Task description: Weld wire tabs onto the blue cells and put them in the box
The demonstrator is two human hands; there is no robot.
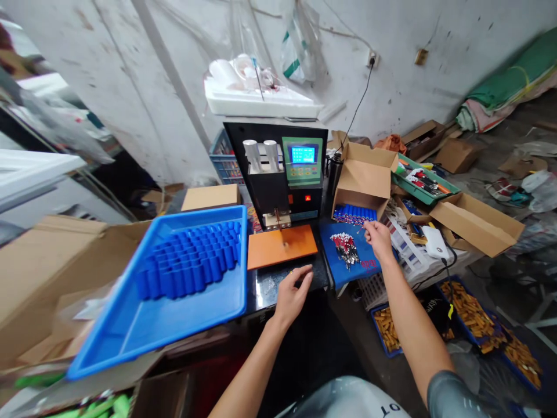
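My left hand (295,293) is held at the front edge of the dark bench, below the orange board (282,247). Its fingers are loosely curled, with a gap between thumb and forefinger and nothing visible in them. My right hand (378,239) is above the right side of a blue mat (335,268), its fingertips pinched together. A thin small thing seems to stick out from them, too small to name. On the mat lies a pile of short red and black wire leads (347,249) with white ends. Behind my right hand, blue cylindrical cells (354,213) lie in an opened cardboard box (364,177).
A black machine (278,174) with a lit display and two silver cylinders stands behind the orange board. To the left, a blue tray (217,305) holds many upright blue cylinders (187,261). A green tray (429,183) and trays of yellow-brown pieces (472,310) are at right.
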